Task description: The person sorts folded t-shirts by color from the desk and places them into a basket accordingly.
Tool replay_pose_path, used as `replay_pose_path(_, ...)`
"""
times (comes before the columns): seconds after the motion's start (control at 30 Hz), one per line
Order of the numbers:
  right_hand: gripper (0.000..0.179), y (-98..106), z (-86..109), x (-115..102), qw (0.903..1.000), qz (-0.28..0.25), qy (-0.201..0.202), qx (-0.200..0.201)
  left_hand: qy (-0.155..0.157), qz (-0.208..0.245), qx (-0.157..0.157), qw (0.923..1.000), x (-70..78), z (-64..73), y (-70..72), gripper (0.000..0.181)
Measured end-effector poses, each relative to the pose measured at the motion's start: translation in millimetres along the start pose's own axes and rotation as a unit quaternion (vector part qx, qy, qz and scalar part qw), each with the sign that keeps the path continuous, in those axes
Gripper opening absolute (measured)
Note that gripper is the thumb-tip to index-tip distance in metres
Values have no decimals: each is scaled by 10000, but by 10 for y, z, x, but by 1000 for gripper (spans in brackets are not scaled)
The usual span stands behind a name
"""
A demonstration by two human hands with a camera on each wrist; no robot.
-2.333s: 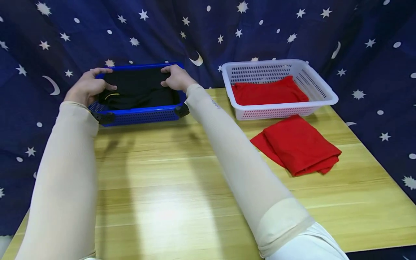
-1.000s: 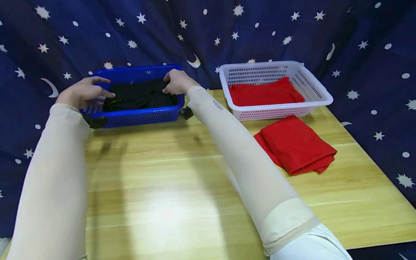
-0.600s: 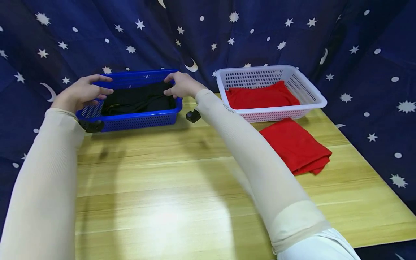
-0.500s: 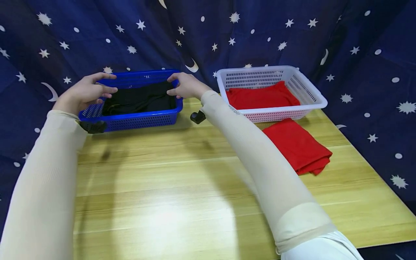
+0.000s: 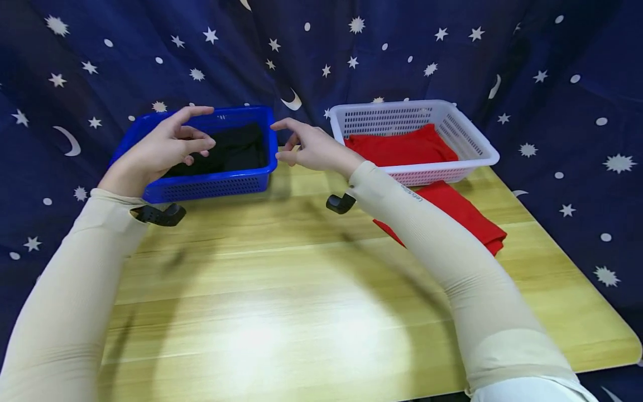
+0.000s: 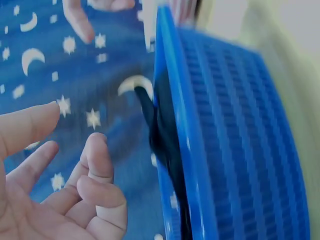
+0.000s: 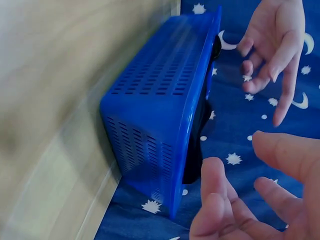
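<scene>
In the head view, a blue plastic basket (image 5: 216, 187) stands at the back left with a folded black cloth (image 5: 241, 148) lying inside. My left hand (image 5: 161, 148) hovers above the basket's left part, fingers loosely bent and holding nothing. Just off the basket's right end is my right hand (image 5: 316, 148), its fingers apart and nothing between them. Both wrist views show the hands clear of the basket wall, with black cloth showing at the rim. Part of the black cloth is hidden behind the left hand.
Right of the blue basket stands a white basket (image 5: 422, 174) holding a red cloth (image 5: 402, 148). In front of it, a folded red cloth (image 5: 462, 215) lies on the wooden table (image 5: 251, 290), partly covered by my right forearm. A dark blue star-patterned curtain (image 5: 301, 67) hangs behind.
The black cloth, at first held between both hands over the blue basket, now lies inside it. Both hands have let go and come up and toward me, the right one also moving right.
</scene>
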State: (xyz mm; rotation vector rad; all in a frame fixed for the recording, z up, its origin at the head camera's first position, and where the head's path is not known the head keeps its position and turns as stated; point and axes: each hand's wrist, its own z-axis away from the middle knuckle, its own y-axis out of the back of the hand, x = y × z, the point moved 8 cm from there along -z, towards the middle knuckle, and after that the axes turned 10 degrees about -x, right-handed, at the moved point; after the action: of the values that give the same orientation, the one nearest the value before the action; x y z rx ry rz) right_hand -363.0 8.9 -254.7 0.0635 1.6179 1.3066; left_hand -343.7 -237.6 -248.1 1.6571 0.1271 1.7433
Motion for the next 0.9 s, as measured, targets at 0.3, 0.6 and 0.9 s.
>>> replay_pose_path(0.3,63,70,577,18,9991,-182,251,272,-775,-294,-430,9956,374,-58,-574,63)
replay_pose_path(0.6,65,88,1136,220,9989,-78,-60,463,-1202,-172,-1113,9863,607,-238,-1235,59)
replay_pose_path(0.9,69,128,1729,512,9957,113,-679,612,-1567,-148,-1843,9702,785,-484,-1905,60)
